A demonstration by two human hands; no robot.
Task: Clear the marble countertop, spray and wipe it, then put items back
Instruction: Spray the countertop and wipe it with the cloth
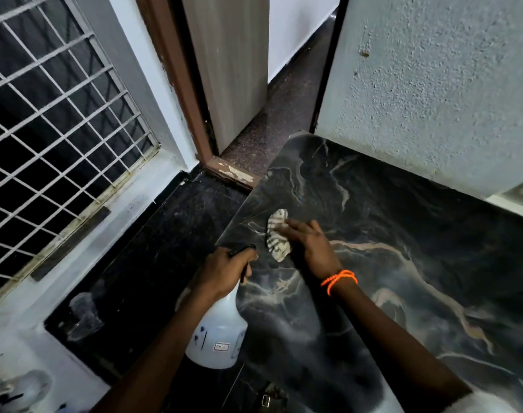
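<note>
hands (309, 245), two: one cloth (276, 238), one spray bottle (217, 329), one countertop (403, 234)

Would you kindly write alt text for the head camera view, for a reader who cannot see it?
A person's right hand presses a crumpled cloth onto a dark marble countertop near its left edge, while the left hand grips a white spray bottle just off that edge. Behind are a barred window and an open doorway.
</note>
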